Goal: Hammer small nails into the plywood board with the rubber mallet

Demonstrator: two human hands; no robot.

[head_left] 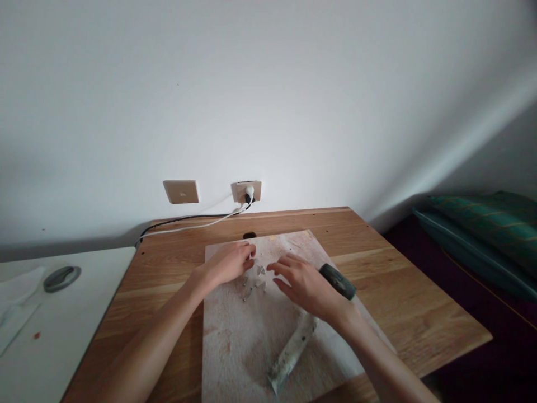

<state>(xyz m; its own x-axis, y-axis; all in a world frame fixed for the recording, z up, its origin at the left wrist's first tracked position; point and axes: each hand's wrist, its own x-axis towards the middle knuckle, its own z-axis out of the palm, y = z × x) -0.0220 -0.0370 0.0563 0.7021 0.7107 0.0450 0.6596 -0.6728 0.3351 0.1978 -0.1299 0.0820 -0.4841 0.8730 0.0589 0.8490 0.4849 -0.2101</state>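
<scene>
My left hand (229, 262) rests on a pale stained board (235, 341) lying on a wooden table (403, 302). Its fingers are pinched on a small white piece (252, 252). My right hand (305, 284) hovers close beside it, fingers stretched toward several small grey fragments (255, 282) scattered on the board between the two hands. A dark green cylindrical tool handle (338, 281) lies just behind my right hand. A long dirty grey blade-like piece (291, 352) lies on the board under my right wrist.
White and black cables (197, 224) run from a wall socket (247, 191) across the table's back edge. A second wall plate (181, 191) is left of it. A white side table (50, 336) holds a grey ring. Green cushions (486, 229) lie at right.
</scene>
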